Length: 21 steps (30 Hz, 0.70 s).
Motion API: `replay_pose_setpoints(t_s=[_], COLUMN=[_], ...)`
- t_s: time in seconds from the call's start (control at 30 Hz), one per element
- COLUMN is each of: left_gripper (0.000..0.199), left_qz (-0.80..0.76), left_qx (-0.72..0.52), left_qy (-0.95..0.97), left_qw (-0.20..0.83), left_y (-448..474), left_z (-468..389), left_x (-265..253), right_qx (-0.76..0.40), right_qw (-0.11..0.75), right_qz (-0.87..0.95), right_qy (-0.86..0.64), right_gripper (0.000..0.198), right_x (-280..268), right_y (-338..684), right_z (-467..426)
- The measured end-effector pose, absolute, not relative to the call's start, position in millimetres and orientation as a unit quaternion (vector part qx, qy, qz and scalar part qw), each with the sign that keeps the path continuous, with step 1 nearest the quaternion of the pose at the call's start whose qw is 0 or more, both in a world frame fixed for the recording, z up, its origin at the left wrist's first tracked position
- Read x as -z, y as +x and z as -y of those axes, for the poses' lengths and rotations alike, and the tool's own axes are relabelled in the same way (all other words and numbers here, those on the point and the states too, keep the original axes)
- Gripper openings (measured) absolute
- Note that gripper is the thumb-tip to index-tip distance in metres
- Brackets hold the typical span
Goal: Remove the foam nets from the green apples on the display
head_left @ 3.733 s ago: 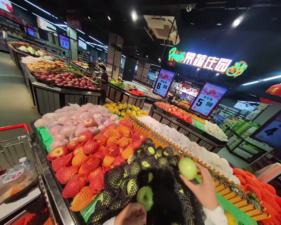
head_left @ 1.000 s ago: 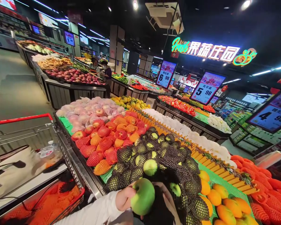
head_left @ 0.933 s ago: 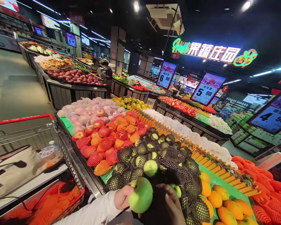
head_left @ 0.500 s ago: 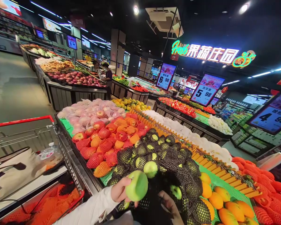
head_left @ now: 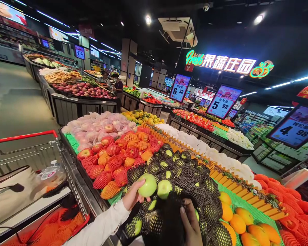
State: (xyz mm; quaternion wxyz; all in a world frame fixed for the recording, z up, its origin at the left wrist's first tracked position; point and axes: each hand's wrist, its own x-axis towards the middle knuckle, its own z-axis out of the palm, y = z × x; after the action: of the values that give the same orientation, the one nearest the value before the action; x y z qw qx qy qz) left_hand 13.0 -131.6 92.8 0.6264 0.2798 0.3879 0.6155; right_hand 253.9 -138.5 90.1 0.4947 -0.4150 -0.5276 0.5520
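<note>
A bare green apple is in my left hand, its fingers curled round the fruit from the left. A second bare green apple lies just to its right on the pile. My right hand is closed on the edge of a limp black thing, which hangs to the left of its fingers. That thing is too dark for its kind to show. Beneath both hands is a heap of green apples in black foam nets.
Red apples in red and orange nets lie to the left, oranges to the right. A shopping cart stands against the display's left side. Price screens hang above a yellow fence.
My left hand has raised the green apple slightly, away from me and to the left. My right hand has come up further into view with the black thing.
</note>
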Motion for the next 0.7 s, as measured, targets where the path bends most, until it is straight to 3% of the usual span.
replay_pose_setpoints(t_s=[0.07,0.17,0.27,0.43,0.57,0.7], left_gripper=[0.087,0.087,0.087,0.068,0.053,0.084], left_qz=[-0.382,-0.35,-0.282,-0.141,-0.094,-0.09], left_qx=[-0.626,-0.634,-0.615,-0.608,-0.597,-0.552], left_qy=[0.291,0.295,0.285,0.241,0.267,0.347], left_qw=[0.615,0.623,0.679,0.743,0.75,0.753], left_y=[14.0,26.0,42.5,60.0,62.1,59.6], left_z=[133.6,136.2,139.1,148.1,154.6,155.2], left_x=[-95.3,-94.5,-89.0,-79.9,-68.6,-60.4], right_qx=[-0.531,-0.416,-0.3,-0.138,-0.074,-0.124], right_qw=[0.468,0.346,0.286,0.393,0.488,0.519], right_qz=[0.598,0.805,0.895,0.891,0.843,0.815], right_qy=[-0.376,-0.245,-0.163,-0.179,-0.216,-0.226], right_gripper=[0.03,0.013,0.012,0.014,0.01,0.011], right_x=[-88.9,-91.9,-97.1,-99.1,-97.3,-99.1], right_y=[252.6,235.6,212.3,205.2,216.5,221.1], right_z=[138.6,138.4,139.1,137.6,134.8,136.1])
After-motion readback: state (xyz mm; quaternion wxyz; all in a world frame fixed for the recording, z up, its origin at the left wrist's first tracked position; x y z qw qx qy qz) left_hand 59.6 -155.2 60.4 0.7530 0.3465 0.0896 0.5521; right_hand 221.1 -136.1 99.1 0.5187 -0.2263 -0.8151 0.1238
